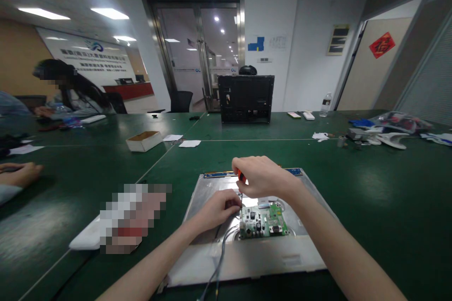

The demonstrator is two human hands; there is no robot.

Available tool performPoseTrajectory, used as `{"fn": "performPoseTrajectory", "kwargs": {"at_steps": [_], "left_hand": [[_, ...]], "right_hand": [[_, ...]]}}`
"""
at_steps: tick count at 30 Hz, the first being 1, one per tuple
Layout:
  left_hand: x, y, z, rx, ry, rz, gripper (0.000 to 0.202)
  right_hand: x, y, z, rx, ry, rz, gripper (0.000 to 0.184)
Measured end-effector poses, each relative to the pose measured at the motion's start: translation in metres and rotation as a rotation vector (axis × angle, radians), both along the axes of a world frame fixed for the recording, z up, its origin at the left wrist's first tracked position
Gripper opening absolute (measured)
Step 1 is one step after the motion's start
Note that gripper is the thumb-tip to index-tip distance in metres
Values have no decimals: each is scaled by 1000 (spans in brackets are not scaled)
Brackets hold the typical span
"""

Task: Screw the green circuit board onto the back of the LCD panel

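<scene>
My right hand [259, 176] is wrapped round the orange-and-black handle of a screwdriver [242, 177], which points down at the upper left corner of a green circuit board [263, 221]. Beside the screwdriver's tip, the fingers of my left hand [221, 208] are pinched together at the board's edge; what they hold, if anything, is too small to make out. The board lies on the silver metal back of a display panel [201, 200], flat on the table. Dark cables [222, 256] run from the board's left side toward me.
A blurred-out object [130, 218] lies left of the panel. Farther off are an open cardboard box [144, 141], papers [189, 143], a black monitor casing [246, 99] and a water bottle [325, 105]. Plastic bags [402, 122] and parts lie right. Another person's hand [21, 174] rests at left.
</scene>
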State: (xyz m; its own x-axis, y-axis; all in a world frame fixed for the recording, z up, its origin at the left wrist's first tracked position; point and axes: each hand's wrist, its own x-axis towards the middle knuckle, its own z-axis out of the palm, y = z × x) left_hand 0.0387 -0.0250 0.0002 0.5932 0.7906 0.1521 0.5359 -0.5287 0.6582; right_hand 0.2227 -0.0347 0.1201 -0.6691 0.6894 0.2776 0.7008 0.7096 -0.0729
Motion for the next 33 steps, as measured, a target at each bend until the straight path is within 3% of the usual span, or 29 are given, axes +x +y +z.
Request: {"fn": "performPoseTrajectory", "kwargs": {"at_steps": [4,7,11,17,25,28,33], "left_hand": [[1,-2,3,40,18,-3,11],[1,-2,3,76,36,-11,12],[0,-1,2,123,64,-28,12],[-2,2,0,186,116,-57,11],[0,-3,7,344,286,-49,16],[1,-4,6,370,294,-52,17],[2,-4,6,398,310,-40,16]], "right_hand": [[0,1,-2,-2,9,3,20],[-4,5,-3,50,-15,-45,15],[-5,5,-2,58,-40,-58,33],[2,-1,2,-16,24,-11,13],[-3,6,-1,43,-62,-125,20],[-3,5,0,39,-73,-114,25],[0,-1,2,11,-27,-37,15]]}}
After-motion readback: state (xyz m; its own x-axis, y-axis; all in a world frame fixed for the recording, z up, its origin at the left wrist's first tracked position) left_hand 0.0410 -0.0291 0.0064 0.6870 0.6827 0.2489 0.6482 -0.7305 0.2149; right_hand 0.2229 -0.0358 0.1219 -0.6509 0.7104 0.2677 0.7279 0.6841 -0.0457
